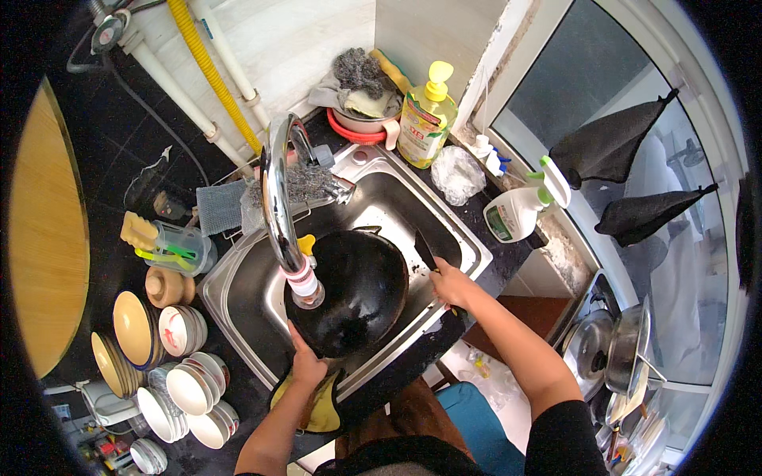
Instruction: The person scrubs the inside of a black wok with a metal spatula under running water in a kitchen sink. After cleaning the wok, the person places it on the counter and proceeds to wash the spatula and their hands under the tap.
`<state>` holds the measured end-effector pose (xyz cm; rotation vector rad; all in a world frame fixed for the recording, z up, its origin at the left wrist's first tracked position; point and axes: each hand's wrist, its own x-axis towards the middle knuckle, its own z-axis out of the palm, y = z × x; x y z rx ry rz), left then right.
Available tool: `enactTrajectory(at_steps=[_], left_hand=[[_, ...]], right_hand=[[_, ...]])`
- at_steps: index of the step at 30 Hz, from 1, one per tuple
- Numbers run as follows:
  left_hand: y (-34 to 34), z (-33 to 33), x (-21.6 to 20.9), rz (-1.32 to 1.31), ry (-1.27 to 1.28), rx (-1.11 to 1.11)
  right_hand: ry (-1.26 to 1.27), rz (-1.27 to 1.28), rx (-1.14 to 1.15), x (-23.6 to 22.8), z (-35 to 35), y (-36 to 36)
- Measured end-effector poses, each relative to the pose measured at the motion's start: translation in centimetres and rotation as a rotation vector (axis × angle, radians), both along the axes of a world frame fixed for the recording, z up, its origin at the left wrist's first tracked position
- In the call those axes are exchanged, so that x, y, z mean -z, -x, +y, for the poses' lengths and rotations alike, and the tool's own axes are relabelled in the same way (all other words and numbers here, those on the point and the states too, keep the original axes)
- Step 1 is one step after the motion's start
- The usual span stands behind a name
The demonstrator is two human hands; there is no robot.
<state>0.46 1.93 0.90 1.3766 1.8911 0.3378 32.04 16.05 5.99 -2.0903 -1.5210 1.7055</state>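
Note:
A black wok (361,289) sits tilted in the steel sink (238,278), its inside facing up and wet-looking. My left hand (308,365) grips its near left rim, the fingers partly hidden by the wok. At the sink's right side my right hand (452,284) is closed round a dark, narrow, blade-shaped tool (425,249); its exact kind is unclear. The chrome faucet (276,190) arches over the wok's left part, and its pinkish-white nozzle (302,284) hangs above the rim. Small dark bits lie on the sink's bottom.
Stacked bowls (194,385) and plates (127,329) crowd the left counter beside a clear cup (178,247). Behind the sink stand a yellow soap bottle (425,127) and a basin with scrubbers (365,119). A spray bottle (512,214) and crumpled plastic (458,176) are at the right; pots (627,349) lie beyond.

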Motion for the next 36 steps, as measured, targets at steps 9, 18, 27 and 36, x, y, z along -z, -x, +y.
enactTrajectory(at_steps=[9, 18, 27, 36], left_hand=[[0.4, 0.1, -0.1, -0.003, 0.022, 0.003], [0.1, 0.1, -0.3, -0.008, 0.022, -0.028], [0.4, 0.0, 0.1, 0.045, 0.045, -0.016], [0.4, 0.3, -0.1, -0.006, 0.063, -0.055]], right_hand=[[-0.107, -0.387, -0.421, -4.4, -1.6, -2.5], [-0.211, -0.245, -0.246, -5.0, -4.3, -0.2], [-0.215, -0.420, -0.294, -1.5, -0.9, 2.4], [-0.108, -0.520, -0.563, -4.4, 1.1, 3.0]])
